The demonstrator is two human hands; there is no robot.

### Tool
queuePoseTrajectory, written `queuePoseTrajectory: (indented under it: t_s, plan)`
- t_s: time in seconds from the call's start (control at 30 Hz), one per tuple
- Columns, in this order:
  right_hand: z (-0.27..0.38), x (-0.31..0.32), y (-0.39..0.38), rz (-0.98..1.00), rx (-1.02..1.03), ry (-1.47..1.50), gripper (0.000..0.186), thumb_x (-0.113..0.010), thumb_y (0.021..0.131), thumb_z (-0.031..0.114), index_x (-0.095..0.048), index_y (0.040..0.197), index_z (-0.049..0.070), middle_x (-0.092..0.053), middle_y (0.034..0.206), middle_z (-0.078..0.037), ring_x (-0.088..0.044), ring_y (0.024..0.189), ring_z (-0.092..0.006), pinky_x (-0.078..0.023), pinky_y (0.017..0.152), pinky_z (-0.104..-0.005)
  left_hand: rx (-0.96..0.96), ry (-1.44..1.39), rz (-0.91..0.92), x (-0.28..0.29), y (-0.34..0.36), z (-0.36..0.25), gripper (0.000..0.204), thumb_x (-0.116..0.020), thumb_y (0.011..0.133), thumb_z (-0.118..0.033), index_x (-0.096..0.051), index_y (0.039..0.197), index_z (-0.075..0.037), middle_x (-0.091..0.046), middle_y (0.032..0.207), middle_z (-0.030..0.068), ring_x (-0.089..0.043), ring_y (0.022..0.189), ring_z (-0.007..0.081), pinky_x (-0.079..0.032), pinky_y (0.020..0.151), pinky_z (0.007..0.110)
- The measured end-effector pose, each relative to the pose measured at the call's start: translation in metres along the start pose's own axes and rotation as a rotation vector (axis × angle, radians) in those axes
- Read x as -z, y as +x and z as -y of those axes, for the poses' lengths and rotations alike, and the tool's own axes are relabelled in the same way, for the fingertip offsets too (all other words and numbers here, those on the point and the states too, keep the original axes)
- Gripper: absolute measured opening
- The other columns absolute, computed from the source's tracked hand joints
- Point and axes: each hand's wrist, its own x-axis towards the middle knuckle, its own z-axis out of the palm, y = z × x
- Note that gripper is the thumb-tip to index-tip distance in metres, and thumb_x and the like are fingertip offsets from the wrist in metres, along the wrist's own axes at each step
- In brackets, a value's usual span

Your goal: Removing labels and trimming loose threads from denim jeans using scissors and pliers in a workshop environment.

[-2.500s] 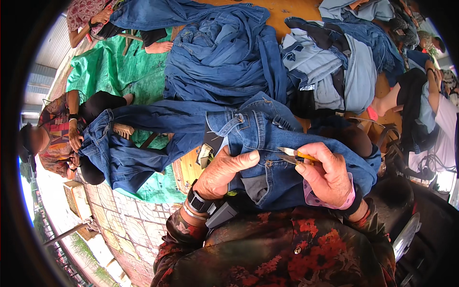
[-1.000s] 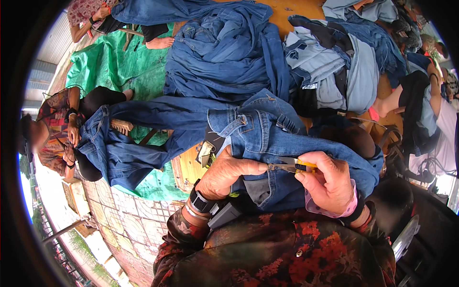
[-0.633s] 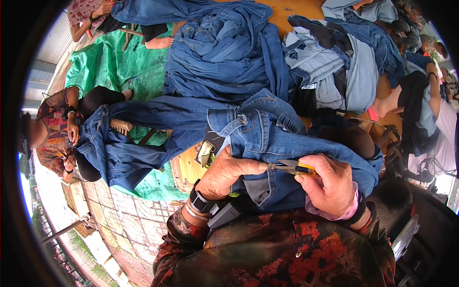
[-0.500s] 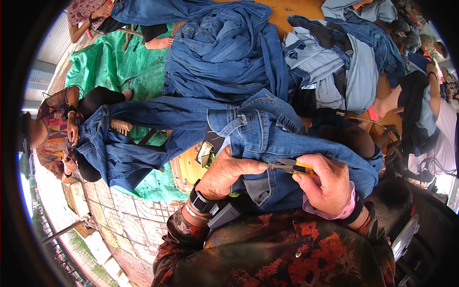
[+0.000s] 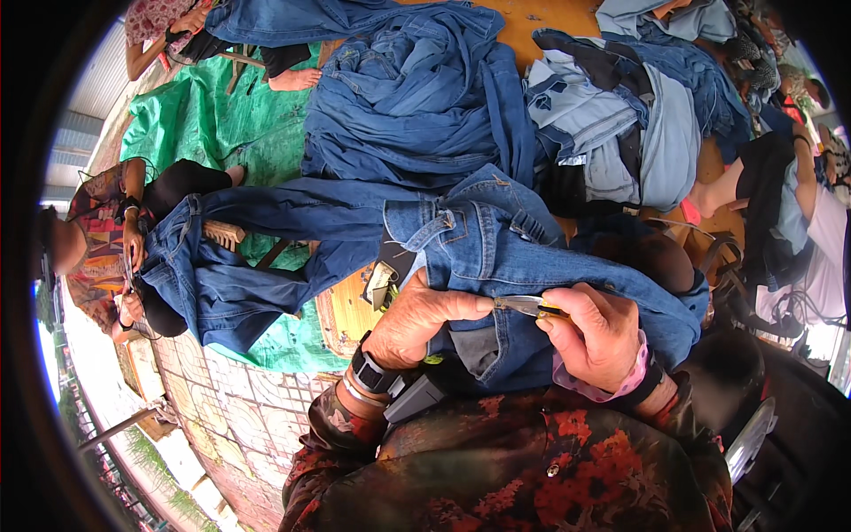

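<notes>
A pair of blue jeans [image 5: 532, 257] lies across in front of me, its waistband and belt loops at the upper left. My left hand [image 5: 412, 319] grips the denim, thumb pressed along a seam. My right hand [image 5: 589, 337] is closed on small yellow-handled thread snips [image 5: 532, 306], their metal blades at the seam beside my left thumb tip. A grey pocket piece [image 5: 474, 355] shows just below the blades. The fingers of my left hand are largely hidden behind the fabric.
Heaps of dark jeans [image 5: 412, 97] and pale jeans [image 5: 638, 133] lie beyond, on green tarpaulin [image 5: 195, 106] and a wooden surface [image 5: 532, 22]. A co-worker [image 5: 106, 248] at left handles more jeans. Other people sit at top left and at right [image 5: 793, 177].
My right hand first moved down with the snips, bringing the blades to my left thumb, and has since shifted slightly left along the seam. The co-worker's hands at left have moved slightly.
</notes>
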Motion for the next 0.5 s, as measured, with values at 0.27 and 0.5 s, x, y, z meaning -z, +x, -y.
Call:
queuePoseTrajectory:
  t_s: [0.27, 0.5]
  plan:
    - [0.001, 0.002, 0.0, -0.023, -0.05, 0.183, 0.024, -0.065, 0.075, 0.004, -0.053, 0.096, 0.004, -0.06, 0.073, -0.009, -0.059, 0.055, -0.0243, -0.046, 0.049, -0.0316, -0.024, -0.009, 0.001, -0.003, 0.0, 0.001, 0.037, -0.072, 0.069, -0.002, -0.061, 0.104, -0.004, -0.064, 0.094, 0.0011, -0.058, 0.086, 0.0117, -0.043, 0.084, 0.026]
    - [0.004, 0.009, -0.003, 0.039, -0.083, 0.139, 0.028, -0.067, 0.074, 0.005, -0.053, 0.097, 0.004, -0.059, 0.074, -0.009, -0.059, 0.056, -0.0249, -0.045, 0.049, -0.0328, -0.01, 0.011, -0.016, -0.001, 0.0, 0.001, 0.036, -0.071, 0.069, -0.002, -0.061, 0.104, -0.004, -0.064, 0.094, 0.0014, -0.059, 0.085, 0.0117, -0.044, 0.083, 0.026]
